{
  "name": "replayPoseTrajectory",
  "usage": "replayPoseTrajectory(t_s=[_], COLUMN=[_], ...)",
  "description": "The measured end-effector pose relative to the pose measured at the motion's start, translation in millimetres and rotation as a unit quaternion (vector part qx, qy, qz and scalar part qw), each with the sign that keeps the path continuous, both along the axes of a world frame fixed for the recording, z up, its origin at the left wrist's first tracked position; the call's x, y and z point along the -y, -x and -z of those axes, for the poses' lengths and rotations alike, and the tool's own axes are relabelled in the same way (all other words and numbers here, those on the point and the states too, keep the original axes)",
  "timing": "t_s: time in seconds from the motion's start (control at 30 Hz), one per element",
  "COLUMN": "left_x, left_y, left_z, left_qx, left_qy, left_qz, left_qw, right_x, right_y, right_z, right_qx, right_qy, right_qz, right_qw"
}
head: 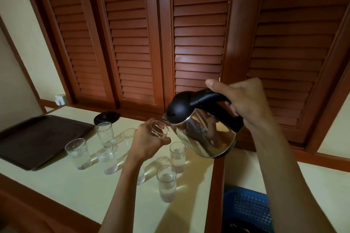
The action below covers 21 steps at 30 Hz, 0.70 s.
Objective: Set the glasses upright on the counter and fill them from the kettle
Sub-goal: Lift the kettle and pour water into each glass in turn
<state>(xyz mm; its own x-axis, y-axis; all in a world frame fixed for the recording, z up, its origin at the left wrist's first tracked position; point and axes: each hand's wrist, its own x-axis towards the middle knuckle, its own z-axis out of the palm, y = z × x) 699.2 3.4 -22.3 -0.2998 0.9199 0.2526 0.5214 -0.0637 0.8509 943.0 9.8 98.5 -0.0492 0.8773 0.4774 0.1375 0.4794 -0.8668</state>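
Right hand (244,100) tips unlabelled kettle (204,132) at glass (160,128)

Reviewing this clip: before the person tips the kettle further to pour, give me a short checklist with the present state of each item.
1. Right hand grips the kettle by its black handle: ok.
2. Left hand holds the raised glass steady, fingers curled round it: ok.
3. Spout lined up beside the held glass's rim: ok, close to it.
4. Water already flowing: cannot tell.
5. Other glasses upright on the counter: ok for those in view, such as the nearest glass.
6. Kettle base and tray out of the pouring path: ok, both off to the left.
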Motion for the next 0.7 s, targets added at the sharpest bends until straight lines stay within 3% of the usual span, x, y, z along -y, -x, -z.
replayPoseTrajectory(t_s=[0.13, 0.33, 0.7], left_x=[6.1, 12.1, 19.4], left_y=[-3.2, -6.3, -1.6], left_z=[0.3, 0.9, 3.3], left_qx=[-0.001, 0.022, 0.063], left_qy=[0.015, 0.014, 0.032], left_qz=[0.019, 0.041, 0.073], left_qw=[1.000, 0.999, 0.995], right_x=[-11.7, -20.4, -30.0], right_y=[13.9, 33.6, 51.7], right_z=[-19.8, -52.2, -79.8], right_qx=[0.122, 0.247, 0.330], right_qy=[-0.057, -0.063, -0.055], right_qz=[-0.044, -0.087, -0.100], right_qw=[0.990, 0.963, 0.937])
